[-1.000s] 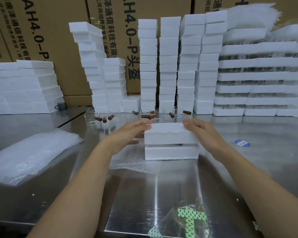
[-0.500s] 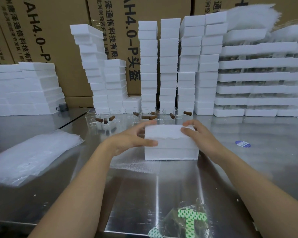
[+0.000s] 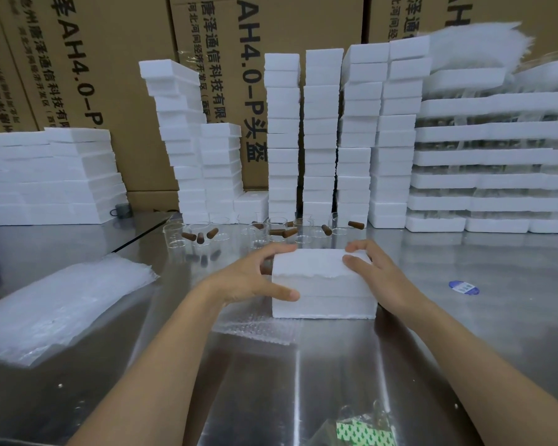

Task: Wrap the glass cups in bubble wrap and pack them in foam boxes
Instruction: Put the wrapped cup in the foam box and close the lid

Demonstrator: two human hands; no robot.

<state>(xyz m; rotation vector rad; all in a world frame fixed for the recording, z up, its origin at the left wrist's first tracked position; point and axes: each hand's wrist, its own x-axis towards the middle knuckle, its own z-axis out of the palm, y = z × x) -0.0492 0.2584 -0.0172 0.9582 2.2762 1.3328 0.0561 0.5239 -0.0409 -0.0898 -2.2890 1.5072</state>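
Observation:
A white foam box (image 3: 324, 286) stands on the steel table in the middle, its lid seated on its base. My left hand (image 3: 255, 278) grips its left end, thumb across the front and fingers over the top edge. My right hand (image 3: 372, 273) grips its right end, fingers curled on the top. Behind the box, several clear glass cups (image 3: 273, 226) with brown stoppers stand and lie in a row. A loose sheet of bubble wrap (image 3: 258, 328) lies flat just in front of the box on the left.
A thick pile of bubble wrap (image 3: 58, 305) lies at the left. Tall stacks of foam boxes (image 3: 322, 136) line the back, with lower stacks (image 3: 45, 175) at far left and foam trays (image 3: 496, 162) at right. A clear bag (image 3: 363, 429) sits at the near edge.
The upper foam half was held raised above the base; both hands lowered it until it closed down onto the base. The hands stay on the box ends.

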